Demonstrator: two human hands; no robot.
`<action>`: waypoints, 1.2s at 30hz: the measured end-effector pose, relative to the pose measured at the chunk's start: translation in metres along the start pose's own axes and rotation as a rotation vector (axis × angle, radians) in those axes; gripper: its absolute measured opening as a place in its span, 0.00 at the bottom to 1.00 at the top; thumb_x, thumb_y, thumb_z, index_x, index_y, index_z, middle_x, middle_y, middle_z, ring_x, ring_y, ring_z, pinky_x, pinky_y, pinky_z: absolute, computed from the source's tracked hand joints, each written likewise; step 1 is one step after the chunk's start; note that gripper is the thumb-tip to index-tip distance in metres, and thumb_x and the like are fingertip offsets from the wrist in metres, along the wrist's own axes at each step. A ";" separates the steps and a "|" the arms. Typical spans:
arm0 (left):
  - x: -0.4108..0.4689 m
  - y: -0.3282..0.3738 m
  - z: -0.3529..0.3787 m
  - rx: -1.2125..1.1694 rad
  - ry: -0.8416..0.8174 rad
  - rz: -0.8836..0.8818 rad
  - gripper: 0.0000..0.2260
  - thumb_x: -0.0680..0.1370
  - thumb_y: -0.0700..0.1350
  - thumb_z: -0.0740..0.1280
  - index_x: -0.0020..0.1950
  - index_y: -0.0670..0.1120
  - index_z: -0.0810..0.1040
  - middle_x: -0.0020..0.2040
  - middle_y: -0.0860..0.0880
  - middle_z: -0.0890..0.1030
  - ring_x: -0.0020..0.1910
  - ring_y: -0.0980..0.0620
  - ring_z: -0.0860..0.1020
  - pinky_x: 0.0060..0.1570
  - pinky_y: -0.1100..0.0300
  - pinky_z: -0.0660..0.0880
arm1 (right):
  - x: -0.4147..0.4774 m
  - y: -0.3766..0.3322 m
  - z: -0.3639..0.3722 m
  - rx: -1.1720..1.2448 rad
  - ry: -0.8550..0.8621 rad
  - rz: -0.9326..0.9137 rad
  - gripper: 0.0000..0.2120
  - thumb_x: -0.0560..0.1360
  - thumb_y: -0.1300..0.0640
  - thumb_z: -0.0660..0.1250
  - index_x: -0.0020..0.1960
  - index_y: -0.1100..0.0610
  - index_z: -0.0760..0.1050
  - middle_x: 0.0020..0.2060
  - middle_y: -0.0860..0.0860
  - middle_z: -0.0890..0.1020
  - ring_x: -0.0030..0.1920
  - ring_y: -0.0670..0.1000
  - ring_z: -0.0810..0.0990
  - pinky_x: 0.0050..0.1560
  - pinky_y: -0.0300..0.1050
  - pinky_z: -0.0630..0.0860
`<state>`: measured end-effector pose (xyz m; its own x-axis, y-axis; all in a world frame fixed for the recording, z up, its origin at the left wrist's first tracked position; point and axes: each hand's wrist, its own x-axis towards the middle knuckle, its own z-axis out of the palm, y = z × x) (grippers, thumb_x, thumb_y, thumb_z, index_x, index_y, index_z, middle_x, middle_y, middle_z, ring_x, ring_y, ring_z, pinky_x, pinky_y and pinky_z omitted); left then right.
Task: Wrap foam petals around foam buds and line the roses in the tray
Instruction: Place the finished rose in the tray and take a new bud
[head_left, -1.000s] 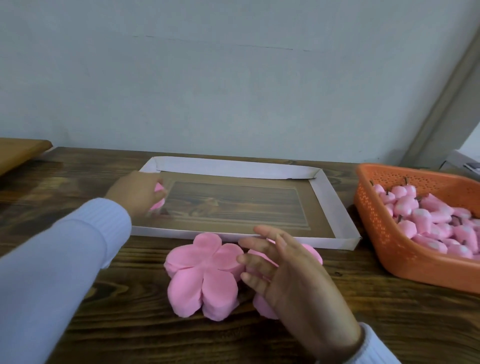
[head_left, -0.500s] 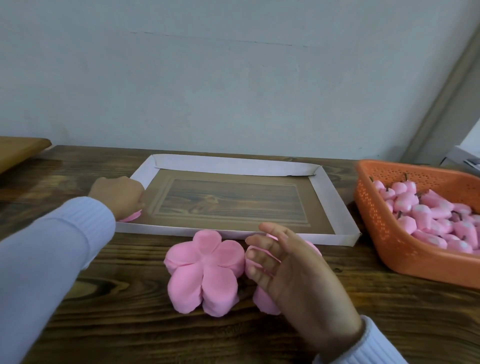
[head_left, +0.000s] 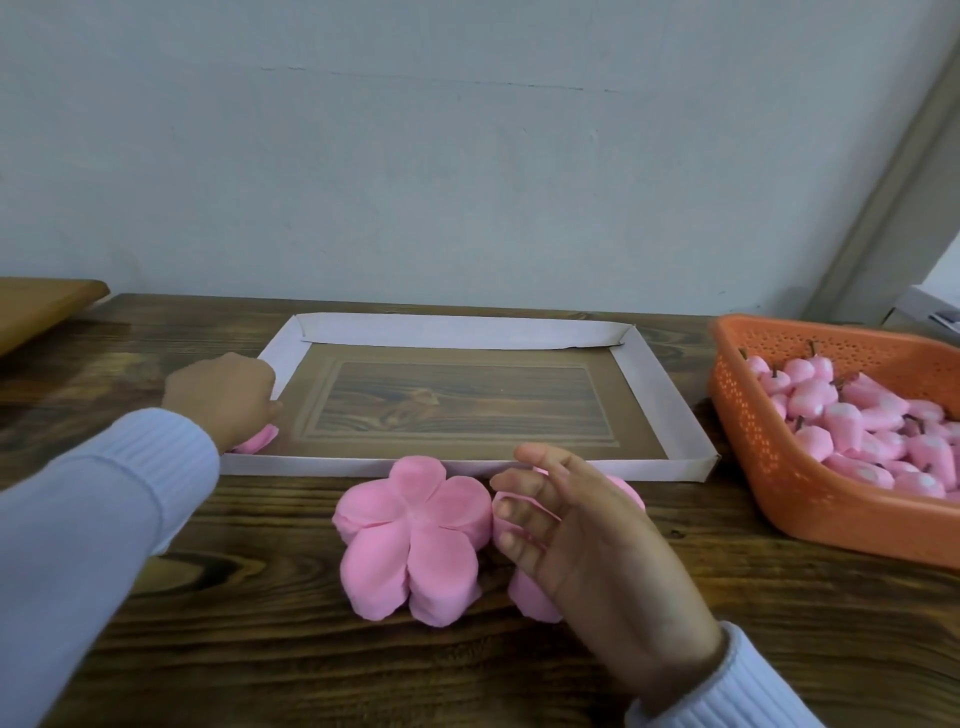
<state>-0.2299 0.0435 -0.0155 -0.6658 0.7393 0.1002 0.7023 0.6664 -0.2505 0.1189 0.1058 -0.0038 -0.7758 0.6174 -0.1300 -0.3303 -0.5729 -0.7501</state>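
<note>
A shallow white cardboard tray (head_left: 467, 330) lies on the dark wooden table. My left hand (head_left: 221, 395) is at its near left corner, curled round a pink foam rose (head_left: 257, 441) that is mostly hidden beneath it. A thick stack of pink flower-shaped foam petals (head_left: 410, 540) sits in front of the tray. Beside it, my right hand (head_left: 587, 535) rests with relaxed, spread fingers on a second petal stack (head_left: 532, 597), covering most of it.
An orange perforated basket (head_left: 779, 467) at the right holds several pink foam buds (head_left: 852, 415) with short stems. A lighter wooden board (head_left: 41, 301) juts in at the far left. A grey wall stands behind the table.
My left hand has carried the rose from inside the tray's left side down to its near left corner. My right hand has stayed on the petal stack.
</note>
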 end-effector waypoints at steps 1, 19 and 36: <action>-0.001 0.000 0.001 0.005 0.004 -0.011 0.09 0.75 0.54 0.66 0.42 0.49 0.80 0.36 0.51 0.79 0.33 0.54 0.78 0.37 0.57 0.80 | 0.000 0.000 0.000 0.003 -0.001 0.001 0.17 0.67 0.56 0.65 0.55 0.61 0.75 0.40 0.57 0.83 0.37 0.52 0.81 0.37 0.42 0.79; -0.112 0.098 -0.083 -1.263 0.461 0.092 0.06 0.76 0.43 0.67 0.42 0.54 0.78 0.41 0.58 0.81 0.44 0.60 0.78 0.48 0.64 0.73 | -0.006 -0.009 0.001 -0.013 -0.052 -0.088 0.15 0.66 0.59 0.71 0.52 0.61 0.77 0.40 0.59 0.81 0.37 0.52 0.80 0.38 0.43 0.78; -0.156 0.150 -0.040 -1.422 0.506 0.254 0.04 0.74 0.47 0.62 0.45 0.54 0.75 0.28 0.54 0.72 0.28 0.58 0.72 0.35 0.67 0.68 | 0.014 -0.173 -0.088 -2.254 0.643 0.430 0.20 0.83 0.46 0.50 0.70 0.54 0.66 0.69 0.57 0.69 0.66 0.59 0.70 0.65 0.53 0.67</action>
<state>-0.0109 0.0322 -0.0299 -0.5484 0.6022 0.5802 0.6295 -0.1595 0.7605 0.2121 0.2611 0.0674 -0.2721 0.9452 -0.1803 0.9408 0.3006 0.1564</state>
